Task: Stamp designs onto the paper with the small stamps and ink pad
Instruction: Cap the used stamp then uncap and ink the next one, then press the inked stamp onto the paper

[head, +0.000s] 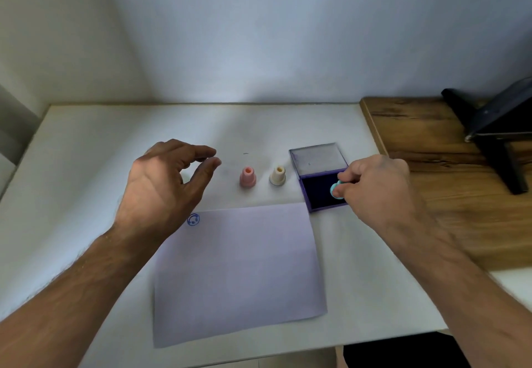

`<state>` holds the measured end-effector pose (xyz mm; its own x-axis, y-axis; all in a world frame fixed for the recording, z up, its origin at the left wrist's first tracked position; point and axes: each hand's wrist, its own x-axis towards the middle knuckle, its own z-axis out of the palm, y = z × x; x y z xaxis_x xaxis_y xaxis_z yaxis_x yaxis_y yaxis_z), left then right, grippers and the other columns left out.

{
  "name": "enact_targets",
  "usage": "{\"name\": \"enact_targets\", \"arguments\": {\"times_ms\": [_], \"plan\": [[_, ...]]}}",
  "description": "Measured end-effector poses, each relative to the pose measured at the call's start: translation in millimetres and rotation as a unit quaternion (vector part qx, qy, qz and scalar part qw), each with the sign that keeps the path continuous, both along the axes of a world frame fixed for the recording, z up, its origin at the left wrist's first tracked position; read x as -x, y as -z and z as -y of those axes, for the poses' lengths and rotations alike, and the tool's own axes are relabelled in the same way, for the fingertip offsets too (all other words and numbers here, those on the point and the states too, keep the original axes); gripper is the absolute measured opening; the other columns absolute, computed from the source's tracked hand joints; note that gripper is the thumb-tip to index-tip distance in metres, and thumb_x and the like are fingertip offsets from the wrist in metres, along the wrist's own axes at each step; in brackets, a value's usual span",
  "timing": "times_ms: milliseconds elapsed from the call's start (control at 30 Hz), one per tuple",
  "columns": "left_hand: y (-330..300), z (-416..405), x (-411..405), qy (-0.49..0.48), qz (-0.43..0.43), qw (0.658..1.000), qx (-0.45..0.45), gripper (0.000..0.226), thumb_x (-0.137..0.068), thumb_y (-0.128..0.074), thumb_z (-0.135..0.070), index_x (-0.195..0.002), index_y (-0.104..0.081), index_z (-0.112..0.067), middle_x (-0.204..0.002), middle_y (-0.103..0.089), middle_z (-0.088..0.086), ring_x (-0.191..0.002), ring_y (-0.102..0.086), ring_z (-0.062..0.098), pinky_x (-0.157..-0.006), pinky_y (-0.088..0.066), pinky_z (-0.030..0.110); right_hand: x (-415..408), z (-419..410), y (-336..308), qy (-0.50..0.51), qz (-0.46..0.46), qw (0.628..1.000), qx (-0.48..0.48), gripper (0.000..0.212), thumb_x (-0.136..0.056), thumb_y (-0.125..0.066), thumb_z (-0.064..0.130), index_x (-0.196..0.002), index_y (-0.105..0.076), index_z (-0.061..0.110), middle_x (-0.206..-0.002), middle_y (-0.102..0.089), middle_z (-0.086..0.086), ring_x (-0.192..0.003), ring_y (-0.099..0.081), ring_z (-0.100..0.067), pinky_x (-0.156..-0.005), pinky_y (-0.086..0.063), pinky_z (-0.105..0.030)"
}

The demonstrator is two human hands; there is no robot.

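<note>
A sheet of pale lilac paper (239, 270) lies on the white table (86, 166), with one round blue stamped design (193, 219) at its far left corner. Beyond the paper stand a pink stamp (247, 177) and a cream stamp (278, 176). To their right sits the purple ink pad (316, 189) with its lid folded back. My right hand (374, 186) grips a small teal stamp (335, 190) and holds it over the dark pad. My left hand (169, 183) hovers above the paper's far left corner, fingers apart and holding nothing.
A wooden surface (431, 166) adjoins the white table on the right, bearing a black stand (489, 134). White walls close off the back and left. The table's near edge runs just below the paper.
</note>
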<state>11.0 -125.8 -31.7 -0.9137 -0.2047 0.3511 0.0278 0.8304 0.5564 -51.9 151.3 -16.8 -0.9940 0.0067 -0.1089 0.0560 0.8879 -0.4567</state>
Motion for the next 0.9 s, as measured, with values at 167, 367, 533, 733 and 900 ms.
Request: {"name": "enact_targets", "arguments": {"times_ms": [167,367,533,733,900], "plan": [[0,0,-3,0.001,0.005,1.0,-0.003,0.02,-0.089,-0.066,-0.032,-0.101,-0.076,-0.021,-0.092,-0.07,-0.007,-0.085,-0.059,0.01,-0.074,-0.042,0.021,8,7,1,-0.042,0.044,0.994,-0.096,0.011,-0.085,-0.068,0.011,-0.093,-0.074,0.006,-0.091,-0.072,-0.011,-0.074,-0.064,-0.019,-0.06,-0.051,-0.017],[4,-9,-3,-0.007,0.015,1.0,-0.006,0.019,-0.087,-0.068,-0.031,-0.101,-0.076,-0.021,-0.094,-0.072,-0.006,-0.089,-0.063,0.015,-0.075,-0.047,0.026,20,-6,-4,-0.063,0.111,0.978,-0.168,0.017,-0.088,-0.064,0.015,-0.102,-0.073,0.009,-0.1,-0.072,-0.006,-0.095,-0.068,-0.021,-0.084,-0.056,-0.032],[0,4,-8,-0.026,0.027,0.998,-0.041,0.016,-0.087,-0.069,-0.033,-0.099,-0.076,-0.025,-0.089,-0.066,-0.016,-0.083,-0.059,0.01,-0.065,-0.041,0.017,5,-13,-2,-0.057,0.005,0.993,-0.107,0.011,-0.083,-0.065,0.016,-0.09,-0.074,0.014,-0.087,-0.07,-0.003,-0.081,-0.065,-0.021,-0.069,-0.053,-0.029],[-3,8,-15,-0.015,0.035,0.999,-0.033,0.015,-0.085,-0.07,-0.035,-0.095,-0.077,-0.026,-0.088,-0.068,-0.016,-0.079,-0.057,0.007,-0.066,-0.037,0.011,7,-13,-4,-0.04,0.017,0.998,-0.053,0.014,-0.08,-0.077,0.014,-0.093,-0.078,0.009,-0.077,-0.061,0.002,-0.064,-0.057,-0.008,-0.06,-0.051,-0.016],[-6,12,-17,-0.001,0.057,0.998,-0.037,0.016,-0.085,-0.07,-0.038,-0.095,-0.077,-0.028,-0.087,-0.067,-0.018,-0.081,-0.059,0.005,-0.067,-0.038,0.011,4,-15,1,-0.002,-0.001,0.999,-0.041,0.022,-0.08,-0.077,0.015,-0.102,-0.075,0.014,-0.09,-0.071,-0.004,-0.074,-0.065,-0.015,-0.068,-0.06,-0.03]]}}
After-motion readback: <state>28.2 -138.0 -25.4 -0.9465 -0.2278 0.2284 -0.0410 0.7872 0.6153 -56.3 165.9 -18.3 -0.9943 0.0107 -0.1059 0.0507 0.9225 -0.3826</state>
